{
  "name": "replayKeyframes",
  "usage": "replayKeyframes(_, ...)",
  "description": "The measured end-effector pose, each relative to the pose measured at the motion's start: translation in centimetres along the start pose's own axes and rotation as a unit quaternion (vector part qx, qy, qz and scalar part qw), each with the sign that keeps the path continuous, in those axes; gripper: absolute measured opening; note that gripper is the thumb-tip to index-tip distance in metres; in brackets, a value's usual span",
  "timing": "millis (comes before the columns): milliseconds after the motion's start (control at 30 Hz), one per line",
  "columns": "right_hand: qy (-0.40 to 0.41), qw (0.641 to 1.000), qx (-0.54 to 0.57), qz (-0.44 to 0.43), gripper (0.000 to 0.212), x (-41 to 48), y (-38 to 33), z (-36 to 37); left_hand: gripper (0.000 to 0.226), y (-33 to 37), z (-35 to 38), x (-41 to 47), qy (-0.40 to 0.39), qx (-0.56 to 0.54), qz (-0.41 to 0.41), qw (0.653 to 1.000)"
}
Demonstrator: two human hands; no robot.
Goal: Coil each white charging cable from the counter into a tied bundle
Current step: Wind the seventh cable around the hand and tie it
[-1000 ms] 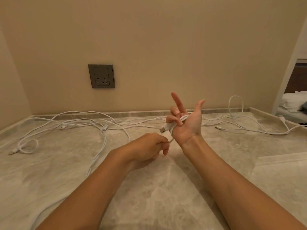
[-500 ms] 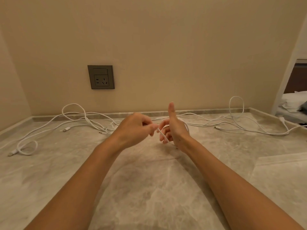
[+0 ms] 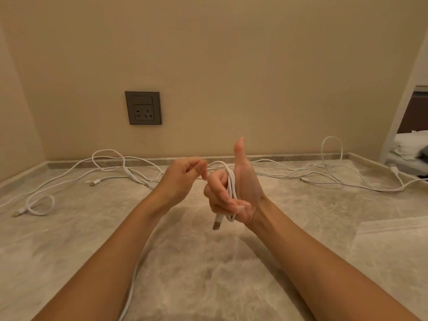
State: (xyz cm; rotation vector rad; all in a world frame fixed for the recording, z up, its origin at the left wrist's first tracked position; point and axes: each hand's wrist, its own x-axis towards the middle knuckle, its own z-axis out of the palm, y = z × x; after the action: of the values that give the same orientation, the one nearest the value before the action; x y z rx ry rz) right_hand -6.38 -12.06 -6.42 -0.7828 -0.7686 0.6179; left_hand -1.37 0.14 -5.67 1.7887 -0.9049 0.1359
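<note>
On the right hand (image 3: pixel 243 181) the fingers (image 3: pixel 222 198) are curled over a few loops of the white charging cable (image 3: pixel 231 184) and press them into the palm, while the thumb stands straight up. The USB plug (image 3: pixel 217 224) hangs free under this hand; it is too small for me to read any marking on it. The left hand (image 3: pixel 183 179), just beside, has its fingertips (image 3: pixel 203 169) closed together where the cable strand arrives, in a pinch as far as I can see. Both hands are held above the marble counter (image 3: pixel 208 274). The other cables (image 3: pixel 111 167) lie loose near the raised back edge (image 3: pixel 278 156), well apart from the hands on both sides, and one passes under the left forearm. The grey wall socket (image 3: pixel 143 108) sits on the wall behind, left of the hands. On the right the counter ends at an opening.
</note>
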Motion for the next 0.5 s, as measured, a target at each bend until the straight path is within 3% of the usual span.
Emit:
replayKeyframes(100,0.001,0.992,0.093,-0.084,0.097,-0.1,-0.2,-0.1,0.036,-0.6,1.2,-0.5,-0.074,0.011,-0.032,0.997)
replayKeyframes(200,0.143,0.968,0.117,-0.168,0.098,-0.6,-0.5,0.3,0.051,-0.2,2.4,-1.4,-0.136,0.037,-0.032,0.99)
replayKeyframes(300,0.314,0.907,0.109,-0.26,0.09,-0.6,-0.8,1.4,0.035,-0.5,3.2,-1.4,-0.17,0.142,-0.053,0.974)
replayKeyframes(500,0.471,0.804,0.075,-0.355,0.07,-0.3,-1.2,0.7,0.027,0.0,4.8,-1.3,-0.208,0.28,-0.025,0.937)
